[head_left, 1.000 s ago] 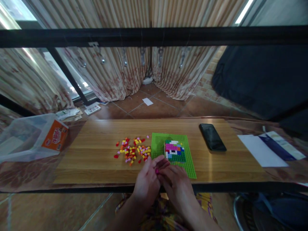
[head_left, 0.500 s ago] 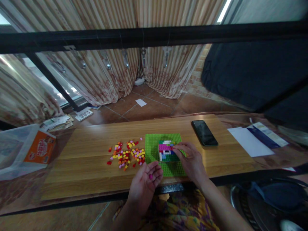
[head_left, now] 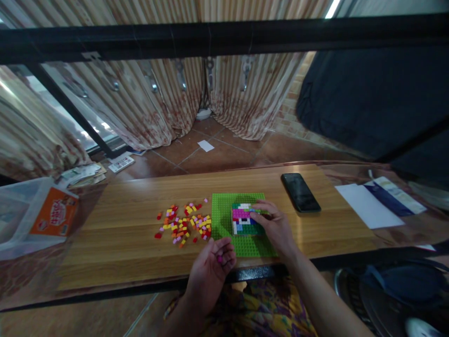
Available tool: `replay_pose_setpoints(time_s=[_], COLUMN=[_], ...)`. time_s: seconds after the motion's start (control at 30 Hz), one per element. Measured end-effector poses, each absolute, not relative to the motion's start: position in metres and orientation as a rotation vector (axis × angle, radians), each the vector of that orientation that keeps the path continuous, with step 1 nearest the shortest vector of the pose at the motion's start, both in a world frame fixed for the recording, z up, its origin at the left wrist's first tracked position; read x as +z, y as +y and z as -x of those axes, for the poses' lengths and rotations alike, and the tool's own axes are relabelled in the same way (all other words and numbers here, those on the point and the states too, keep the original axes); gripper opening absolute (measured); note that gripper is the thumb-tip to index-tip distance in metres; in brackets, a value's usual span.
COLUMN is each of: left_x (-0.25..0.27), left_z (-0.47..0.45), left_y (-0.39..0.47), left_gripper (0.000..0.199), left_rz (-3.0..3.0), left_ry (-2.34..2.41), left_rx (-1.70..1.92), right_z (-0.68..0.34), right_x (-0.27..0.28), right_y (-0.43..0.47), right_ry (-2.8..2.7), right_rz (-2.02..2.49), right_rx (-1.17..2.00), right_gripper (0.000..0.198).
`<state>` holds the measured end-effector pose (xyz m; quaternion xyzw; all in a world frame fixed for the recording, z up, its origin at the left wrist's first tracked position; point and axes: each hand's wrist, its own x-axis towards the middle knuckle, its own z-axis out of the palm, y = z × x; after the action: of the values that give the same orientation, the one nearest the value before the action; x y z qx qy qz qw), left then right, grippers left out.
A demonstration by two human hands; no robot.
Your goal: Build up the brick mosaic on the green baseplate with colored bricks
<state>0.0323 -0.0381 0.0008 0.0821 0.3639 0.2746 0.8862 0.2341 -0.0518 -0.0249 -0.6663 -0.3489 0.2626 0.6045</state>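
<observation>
A green studded baseplate point(head_left: 221, 210) lies on the wooden table, bearing a low block of toy bricks point(head_left: 242, 226) in white, magenta, blue and dark green. My right hand point(head_left: 275, 227) is over the block's right side, its thumb and fingers bent together at the end of the magenta rows. Whatever lies under those fingertips is hidden. Just in front of the baseplate, my left hand point(head_left: 212, 264) rests palm up with curled fingers, cupping a small magenta brick point(head_left: 220, 258). Left of the plate is a scattered pile of small loose bricks point(head_left: 182, 224) in red, yellow, orange and pink.
A black phone point(head_left: 300, 192) lies on the table's point(head_left: 119, 234) right part. White papers point(head_left: 368, 206) are beyond it. At far left stands a clear plastic bin point(head_left: 21, 220) with an orange label. A dark horizontal bar point(head_left: 224, 37) crosses in front of the curtains.
My right hand has shifted slightly on the block, its fingers now reaching further over the back. My left fingers have curled in a little more. The view has tilted slightly.
</observation>
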Motion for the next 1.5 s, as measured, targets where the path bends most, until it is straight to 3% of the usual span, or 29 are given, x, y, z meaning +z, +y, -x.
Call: replay_pose_setpoints(time_s=[0.47,0.77,1.1,1.5], left_x=[0.004,0.012,0.024,0.012], left_z=[-0.037,-0.032,-0.036,-0.038], left_y=[-0.038,-0.042,-0.043,-0.052], left_gripper=[0.036,0.045,0.045,0.046], left_rz=[-0.192,-0.218,-0.132,-0.161], left_ry=[0.721,0.605,0.462,0.465], left_rx=[0.552,0.527,0.535,0.523], right_z=[-0.228,-0.212,-0.157,-0.153], right_x=[-0.013,-0.003,0.018,0.008], right_y=[-0.047,-0.081,-0.109,-0.113], right_ry=[-0.578,-0.922,-1.677,-1.637], right_rz=[1.416,1.589,1.723,1.7], right_rx=[0.854,0.4,0.247,0.338], right_gripper=[0.029,0.016,0.016,0.009])
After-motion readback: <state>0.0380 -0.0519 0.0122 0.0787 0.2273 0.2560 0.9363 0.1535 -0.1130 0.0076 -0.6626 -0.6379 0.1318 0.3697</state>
